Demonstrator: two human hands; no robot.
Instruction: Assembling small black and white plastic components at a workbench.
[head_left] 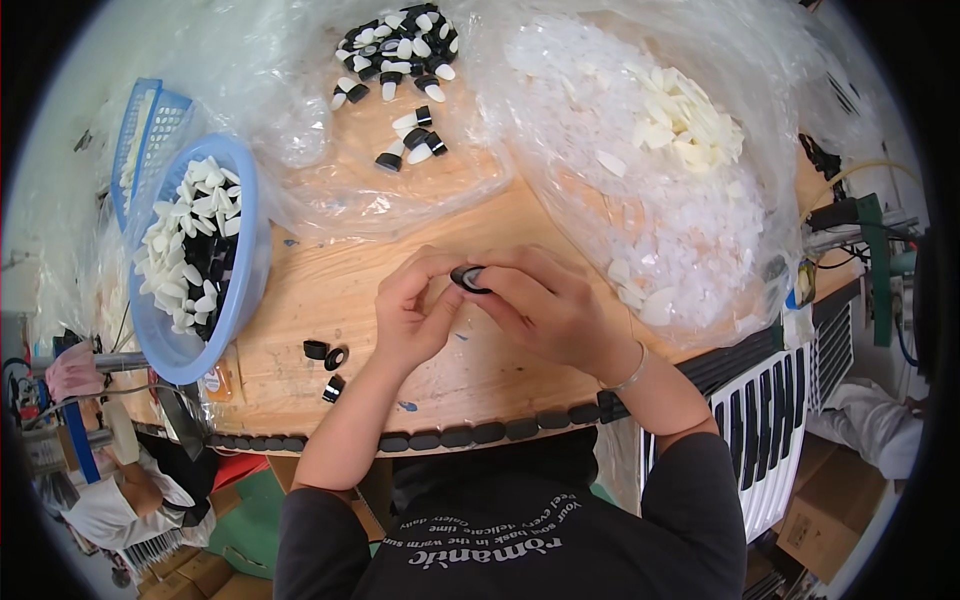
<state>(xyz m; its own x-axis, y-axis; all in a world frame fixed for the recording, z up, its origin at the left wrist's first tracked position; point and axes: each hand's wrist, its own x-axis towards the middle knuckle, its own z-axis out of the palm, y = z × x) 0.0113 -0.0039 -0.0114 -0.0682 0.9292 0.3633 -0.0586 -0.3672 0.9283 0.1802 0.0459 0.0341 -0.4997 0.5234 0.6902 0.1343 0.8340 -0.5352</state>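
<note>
Over the middle of the wooden table, my left hand (412, 308) pinches a small round black cap (461, 274) between thumb and fingers. On its other side, the fingertips of my right hand (548, 305) close on the same cap. A pale patch shows within its black rim; whether that is a separate piece I cannot tell. Left of my left forearm lie a few loose black caps (316, 349), some on their sides. Farther off are several black caps with white oval tips (421, 140), near a larger heap of the same parts (400, 48).
At the left stands a blue basin (247, 285) holding white oval pieces and black parts, with a blue basket (128, 140) behind it. Clear plastic sheeting at the right bears translucent flakes (690, 235) and cream-coloured pieces (690, 120). Dark padding (490, 432) lines the table's near edge.
</note>
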